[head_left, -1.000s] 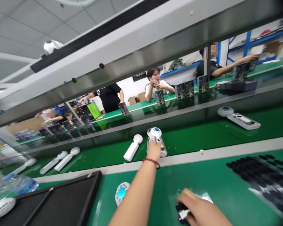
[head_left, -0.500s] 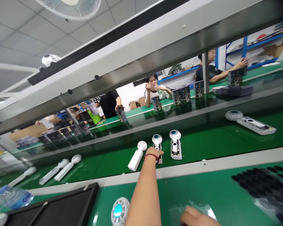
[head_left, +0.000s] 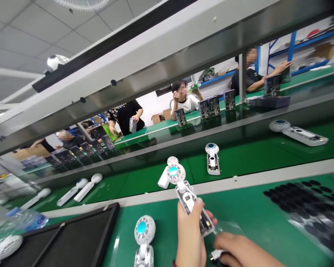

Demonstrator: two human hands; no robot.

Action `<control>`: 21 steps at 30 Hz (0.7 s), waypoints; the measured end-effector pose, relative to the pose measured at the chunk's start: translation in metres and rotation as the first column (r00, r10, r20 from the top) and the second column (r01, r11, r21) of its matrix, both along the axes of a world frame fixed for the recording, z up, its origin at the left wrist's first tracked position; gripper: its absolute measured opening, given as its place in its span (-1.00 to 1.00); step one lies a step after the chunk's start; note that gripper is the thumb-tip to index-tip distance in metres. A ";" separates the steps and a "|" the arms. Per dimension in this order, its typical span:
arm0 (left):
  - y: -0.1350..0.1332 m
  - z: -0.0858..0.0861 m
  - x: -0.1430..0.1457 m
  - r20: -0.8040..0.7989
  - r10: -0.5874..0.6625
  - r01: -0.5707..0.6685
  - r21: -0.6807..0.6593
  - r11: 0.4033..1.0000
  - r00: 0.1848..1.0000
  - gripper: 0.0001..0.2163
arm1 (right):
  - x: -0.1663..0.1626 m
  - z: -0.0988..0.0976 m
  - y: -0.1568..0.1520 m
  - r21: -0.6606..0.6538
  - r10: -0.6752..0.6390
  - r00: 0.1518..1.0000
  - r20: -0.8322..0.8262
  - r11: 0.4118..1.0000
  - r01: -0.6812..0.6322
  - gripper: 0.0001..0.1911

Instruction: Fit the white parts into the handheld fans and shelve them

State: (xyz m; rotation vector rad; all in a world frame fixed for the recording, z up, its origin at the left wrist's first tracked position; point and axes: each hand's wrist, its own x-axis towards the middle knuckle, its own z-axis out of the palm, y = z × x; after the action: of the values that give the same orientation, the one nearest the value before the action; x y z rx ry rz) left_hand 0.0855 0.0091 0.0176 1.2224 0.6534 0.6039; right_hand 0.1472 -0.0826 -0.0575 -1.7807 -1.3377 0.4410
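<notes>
Black tray (head_left: 72, 237) left of your left hand (head_left: 190, 237), contents not discernible. Your left hand wraps open fan unit (head_left: 187, 194), round head with blue centre tilted up and away, held above green bench (head_left: 256, 222). Your right hand (head_left: 239, 250) low beside it, fingers pinching small white plug (head_left: 215, 254). Second fan (head_left: 143, 237) lies just left of your left hand. Black pads (head_left: 303, 202) well right. Half second back your left arm stretched to conveyor (head_left: 239, 163), touching that unit; now pulled back, unit lifted off belt.
</notes>
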 end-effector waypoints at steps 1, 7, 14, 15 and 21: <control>-0.004 -0.005 -0.012 -0.013 0.008 -0.008 0.005 1.000 1.000 -0.73 | 0.002 0.001 -0.001 0.017 -0.007 0.999 -0.043 1.000 0.008 -0.84; -0.023 -0.047 -0.044 -0.130 -0.042 0.045 0.022 0.999 0.991 -0.17 | 0.022 0.015 -0.024 -0.002 -0.156 0.945 -0.289 0.987 0.162 -0.74; -0.035 -0.096 -0.044 -0.235 -0.211 0.225 0.034 0.974 0.949 -0.27 | 0.006 0.053 -0.047 0.012 -0.079 0.901 -0.426 0.996 0.093 -0.77; -0.035 -0.100 -0.043 -0.242 -0.233 0.247 0.028 0.969 0.942 -0.30 | 0.002 0.053 -0.046 0.009 -0.088 0.909 -0.408 0.995 0.100 -0.79; -0.037 -0.095 -0.043 -0.268 -0.294 0.304 -0.003 0.953 0.917 -0.45 | -0.005 0.038 -0.043 -0.085 -0.135 0.954 -0.269 0.990 0.116 -0.83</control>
State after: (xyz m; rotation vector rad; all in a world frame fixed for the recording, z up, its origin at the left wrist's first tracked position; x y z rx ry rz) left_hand 0.0430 -0.0275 -0.0771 1.4217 0.6620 0.1971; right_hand 0.1421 -0.1257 -0.0196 -1.7737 -1.0211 0.6445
